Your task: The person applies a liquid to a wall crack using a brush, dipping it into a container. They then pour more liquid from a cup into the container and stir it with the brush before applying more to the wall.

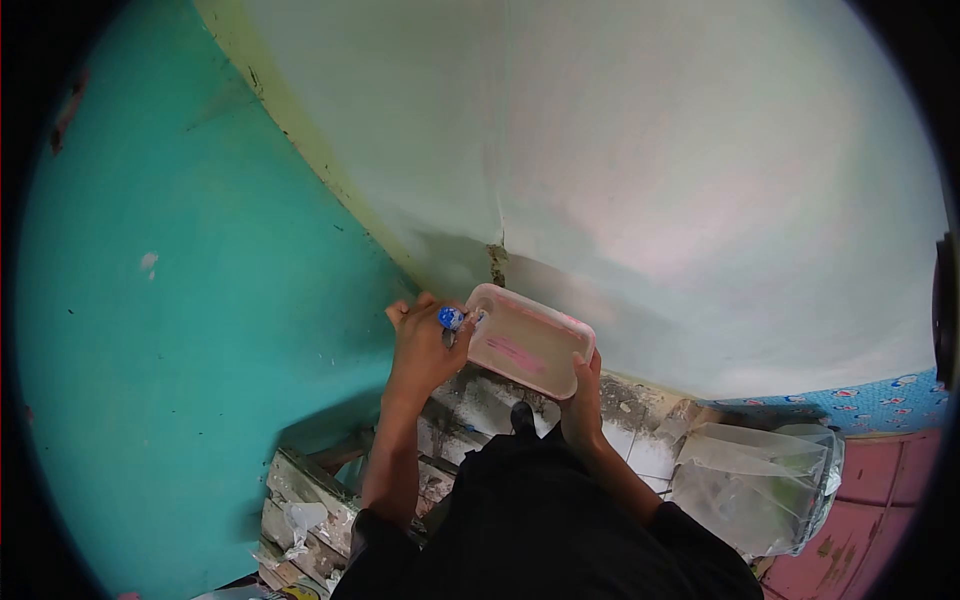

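My right hand (583, 400) grips the near corner of a pale plastic tub (528, 340) with pink markings, held up close to the wall corner. My left hand (425, 345) is closed around a small blue-and-white object (452, 318) whose end touches the tub's left rim. What the small object is I cannot tell. Both forearms rise from my dark sleeves at the bottom of the view.
A teal wall (190, 300) stands on the left and a pale green wall (650, 170) on the right, meeting at a cracked corner (497, 262). Below lie paint-spattered wooden boards (300, 500), a clear plastic box (755, 480), and patterned blue fabric (880, 400).
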A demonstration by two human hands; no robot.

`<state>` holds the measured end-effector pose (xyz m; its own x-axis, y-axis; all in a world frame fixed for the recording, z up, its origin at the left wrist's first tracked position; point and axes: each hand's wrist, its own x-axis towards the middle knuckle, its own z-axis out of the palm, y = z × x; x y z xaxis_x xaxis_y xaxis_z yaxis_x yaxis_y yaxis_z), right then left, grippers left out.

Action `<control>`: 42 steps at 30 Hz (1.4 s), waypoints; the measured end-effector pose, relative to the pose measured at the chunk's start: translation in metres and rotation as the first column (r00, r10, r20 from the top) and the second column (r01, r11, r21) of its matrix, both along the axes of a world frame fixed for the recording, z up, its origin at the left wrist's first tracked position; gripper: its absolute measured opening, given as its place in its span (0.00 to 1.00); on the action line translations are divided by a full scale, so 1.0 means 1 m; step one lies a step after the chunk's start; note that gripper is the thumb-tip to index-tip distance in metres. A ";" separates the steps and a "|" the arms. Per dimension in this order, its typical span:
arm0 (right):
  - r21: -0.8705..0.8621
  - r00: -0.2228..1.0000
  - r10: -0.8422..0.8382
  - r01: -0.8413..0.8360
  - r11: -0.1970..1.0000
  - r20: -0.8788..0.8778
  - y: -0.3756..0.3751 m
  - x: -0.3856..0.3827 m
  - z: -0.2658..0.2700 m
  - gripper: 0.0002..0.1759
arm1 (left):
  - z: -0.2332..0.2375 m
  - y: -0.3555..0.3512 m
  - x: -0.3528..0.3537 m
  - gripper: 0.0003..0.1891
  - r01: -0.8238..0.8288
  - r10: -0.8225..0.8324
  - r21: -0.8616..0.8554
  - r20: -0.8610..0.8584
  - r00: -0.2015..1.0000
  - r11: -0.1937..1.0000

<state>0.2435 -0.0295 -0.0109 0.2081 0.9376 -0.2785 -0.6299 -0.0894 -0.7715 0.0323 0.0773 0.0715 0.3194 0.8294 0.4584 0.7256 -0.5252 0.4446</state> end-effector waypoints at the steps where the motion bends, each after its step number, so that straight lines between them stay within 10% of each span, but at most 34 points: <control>1: -0.005 1.000 0.008 -0.008 1.000 -0.002 0.001 0.000 0.001 0.39 | 0.003 0.000 0.000 0.04 -0.004 0.004 -0.008 -0.015 1.000 1.000; 10: -0.010 0.997 -0.022 0.023 1.000 0.068 0.003 0.001 -0.007 0.33 | 0.004 -0.011 0.015 0.04 0.059 -0.031 0.170 -0.163 0.986 0.984; 37: -0.022 0.999 -0.036 0.036 0.999 -0.024 0.000 -0.002 0.012 0.32 | -0.013 -0.035 0.059 0.06 0.084 -0.091 0.042 0.211 0.973 0.996; 42: -0.016 0.999 -0.032 0.032 0.999 -0.001 -0.004 0.000 0.014 0.34 | 0.004 -0.025 0.036 0.06 0.023 -0.016 0.110 -0.066 0.998 0.994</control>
